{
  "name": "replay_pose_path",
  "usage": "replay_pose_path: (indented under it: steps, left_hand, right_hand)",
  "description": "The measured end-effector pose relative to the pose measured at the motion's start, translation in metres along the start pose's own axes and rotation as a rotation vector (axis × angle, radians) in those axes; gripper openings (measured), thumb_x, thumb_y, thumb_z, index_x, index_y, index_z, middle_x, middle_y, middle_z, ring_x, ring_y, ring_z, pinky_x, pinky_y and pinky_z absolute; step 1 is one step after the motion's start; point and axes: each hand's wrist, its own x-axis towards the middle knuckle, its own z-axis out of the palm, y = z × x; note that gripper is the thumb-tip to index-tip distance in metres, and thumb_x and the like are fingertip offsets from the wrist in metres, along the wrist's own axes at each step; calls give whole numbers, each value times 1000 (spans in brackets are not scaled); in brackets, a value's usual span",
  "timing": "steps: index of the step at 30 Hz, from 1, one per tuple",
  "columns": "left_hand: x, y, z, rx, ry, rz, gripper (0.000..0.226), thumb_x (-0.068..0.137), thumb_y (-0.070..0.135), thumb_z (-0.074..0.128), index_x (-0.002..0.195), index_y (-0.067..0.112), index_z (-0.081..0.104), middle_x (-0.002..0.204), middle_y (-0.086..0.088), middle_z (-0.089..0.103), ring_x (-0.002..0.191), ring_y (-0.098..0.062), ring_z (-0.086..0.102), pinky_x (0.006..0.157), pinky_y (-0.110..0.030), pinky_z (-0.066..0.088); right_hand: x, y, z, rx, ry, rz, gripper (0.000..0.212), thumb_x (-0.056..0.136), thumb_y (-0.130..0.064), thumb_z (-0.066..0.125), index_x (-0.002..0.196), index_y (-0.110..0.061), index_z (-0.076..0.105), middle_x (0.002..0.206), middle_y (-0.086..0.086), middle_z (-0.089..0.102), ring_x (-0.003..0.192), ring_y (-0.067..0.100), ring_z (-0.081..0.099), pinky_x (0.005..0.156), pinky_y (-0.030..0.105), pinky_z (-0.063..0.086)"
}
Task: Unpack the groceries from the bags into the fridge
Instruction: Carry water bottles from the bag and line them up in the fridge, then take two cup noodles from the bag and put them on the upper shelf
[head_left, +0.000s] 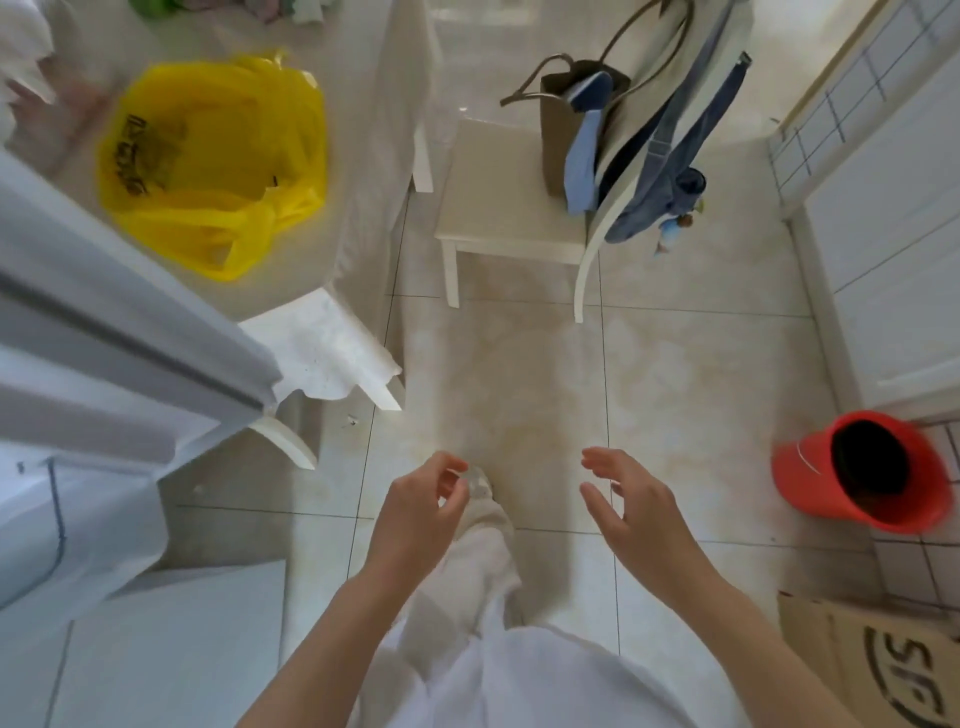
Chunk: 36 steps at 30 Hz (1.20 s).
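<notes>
A yellow plastic bag (213, 161) lies open and crumpled on the white-covered table (363, 171) at the upper left. The white fridge door (104, 322) juts in from the left edge, below the bag. Both my hands hang in front of me over the tiled floor, holding nothing. My left hand (421, 506) has loosely curled fingers. To its right, my right hand (623, 499) is held with fingers spread and relaxed. What the yellow bag holds cannot be made out.
A white chair (498, 223) stands ahead with a brown paper bag (558, 130) and blue clothes (670, 171) on it. A red bucket (857, 473) lies at the right by white cabinets (893, 249). A cardboard box (878, 660) sits at the lower right.
</notes>
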Motion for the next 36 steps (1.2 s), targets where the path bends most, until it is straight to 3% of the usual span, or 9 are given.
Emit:
replay_pose_path:
  steps: [6,13,18,24,26,29,32,36]
  left_hand:
    - [78,7,-30,-22,16,-63,11,90,21,61,98,27,64,77,13,70,75,4,64,74,-23,55]
    - [156,34,-50,-138,127,-101,15,89,18,63,91,33,61,78,13,71,77,5,64,71,-13,50]
    - [202,38,-67,-215,265,-197,12,89,16,64,94,27,64,79,11,72,77,4,65,73,-16,51]
    - [266,57,-75,-289,399,-318,15,90,19,62,92,33,62,80,12,71,80,7,63,71,-8,49]
    - [292,70,-75,-295,444,-345,14,90,19,62,91,33,62,81,12,71,80,7,63,70,-8,49]
    - [330,93,-78,-275,491,-379,9,90,22,63,95,29,64,81,14,70,78,4,63,72,-17,52]
    - [364,111,-88,-256,528,-391,10,91,25,61,100,27,63,82,16,68,80,3,63,76,-23,54]
    - [394,120,-109,-241,630,-426,10,92,25,60,102,25,63,87,14,69,82,0,64,73,-20,54]
  right_hand:
    - [94,-48,-8,-36,-95,-81,36,94,-26,55,129,-21,50,120,-10,58,109,0,53,93,15,42]
    - [208,-99,-14,-113,-165,-256,35,96,-26,52,131,-20,49,124,-8,57,112,6,54,97,20,42]
    - [287,-112,-19,-126,-262,-320,33,96,-26,53,128,-21,50,120,-10,58,109,2,53,95,17,41]
    - [389,-122,-33,-184,-417,-417,30,96,-29,52,126,-28,50,115,-22,51,103,-7,49,81,0,33]
    - [424,-130,-41,-228,-480,-475,31,96,-31,51,127,-28,49,118,-19,52,105,-7,48,86,4,35]
    - [475,-150,-55,-264,-540,-570,32,95,-28,53,127,-23,52,122,-11,57,109,5,54,94,22,44]
    - [522,-174,-64,-274,-595,-658,29,93,-21,57,122,-15,55,117,-2,60,106,14,58,92,31,46]
    - [573,-208,-59,-295,-640,-747,28,92,-16,59,120,-10,57,115,3,61,104,18,59,88,24,42]
